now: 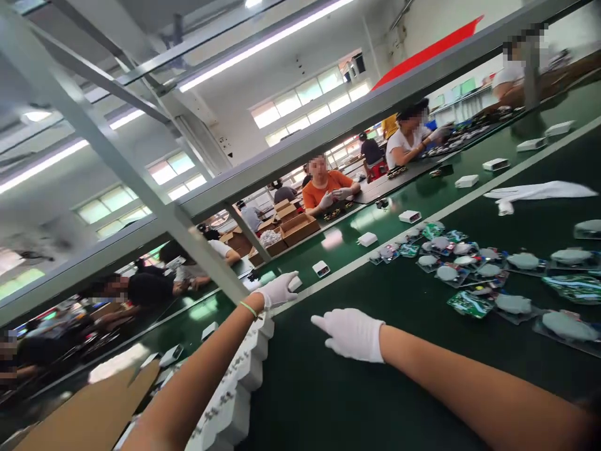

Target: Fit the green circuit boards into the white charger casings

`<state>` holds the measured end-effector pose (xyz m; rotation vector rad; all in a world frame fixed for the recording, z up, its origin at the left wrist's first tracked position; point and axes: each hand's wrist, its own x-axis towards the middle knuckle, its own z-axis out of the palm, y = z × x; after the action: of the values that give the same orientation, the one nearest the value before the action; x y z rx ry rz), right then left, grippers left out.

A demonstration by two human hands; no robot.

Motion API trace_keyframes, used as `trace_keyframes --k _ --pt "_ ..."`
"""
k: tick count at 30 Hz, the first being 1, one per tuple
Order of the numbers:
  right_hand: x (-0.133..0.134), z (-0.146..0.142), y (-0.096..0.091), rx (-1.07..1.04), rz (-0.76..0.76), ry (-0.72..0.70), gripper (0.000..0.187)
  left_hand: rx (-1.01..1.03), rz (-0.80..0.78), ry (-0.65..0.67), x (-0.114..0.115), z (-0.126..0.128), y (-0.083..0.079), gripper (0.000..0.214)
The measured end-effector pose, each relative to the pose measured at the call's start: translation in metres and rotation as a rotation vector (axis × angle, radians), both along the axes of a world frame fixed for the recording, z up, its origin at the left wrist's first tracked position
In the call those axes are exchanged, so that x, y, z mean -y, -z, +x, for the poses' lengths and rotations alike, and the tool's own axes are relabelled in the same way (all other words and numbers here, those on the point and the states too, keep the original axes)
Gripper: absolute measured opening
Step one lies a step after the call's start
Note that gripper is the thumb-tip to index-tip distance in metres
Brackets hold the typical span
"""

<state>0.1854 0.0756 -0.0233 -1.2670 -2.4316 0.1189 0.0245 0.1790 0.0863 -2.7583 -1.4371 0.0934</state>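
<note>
Both my hands wear white gloves. My left hand [278, 290] reaches out to the edge of the conveyor belt and its fingers curl around a small white plastic housing [295, 283]. My right hand [351, 334] lies palm down on the dark green table [375, 388] with its index finger stretched out to the left and nothing in it. A row of white housings [239, 388] runs along the table's left edge, under my left forearm.
Several small white housings [367, 238] ride on the green conveyor [347, 232] beyond the white strip. Green circuit boards with grey round parts [469, 269] lie scattered on the table at right. A grey metal frame [141, 181] crosses overhead. Other workers sit along the far side.
</note>
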Motion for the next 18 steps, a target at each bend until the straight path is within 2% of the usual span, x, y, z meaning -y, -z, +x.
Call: trace_keyframes --k 2,4,7,9,12,15,18 --pt "-0.002 0.002 0.006 -0.03 -0.02 -0.009 0.051 -0.051 -0.044 -0.013 0.04 -0.037 -0.019 0.054" --pt "-0.005 0.003 0.013 -0.056 -0.032 -0.019 0.052 -0.08 -0.06 -0.045 0.091 -0.077 -0.038 0.066" --pt "-0.01 0.003 0.022 -0.045 -0.056 -0.009 0.052 -0.109 -0.055 -0.124 0.17 -0.131 -0.049 0.067" --pt "-0.013 0.003 0.027 0.002 -0.057 0.011 0.052 -0.123 -0.034 -0.208 0.211 -0.159 -0.041 0.064" --pt "-0.015 0.004 0.031 0.007 -0.057 0.018 0.052 -0.15 0.037 -0.265 0.247 -0.187 -0.011 0.058" --pt "-0.017 0.007 0.033 -0.089 -0.11 0.053 0.051 -0.18 0.088 -0.229 0.257 -0.198 0.018 0.058" --pt "-0.018 0.009 0.035 -0.168 -0.184 0.094 0.051 -0.174 0.07 -0.197 0.257 -0.198 0.032 0.056"
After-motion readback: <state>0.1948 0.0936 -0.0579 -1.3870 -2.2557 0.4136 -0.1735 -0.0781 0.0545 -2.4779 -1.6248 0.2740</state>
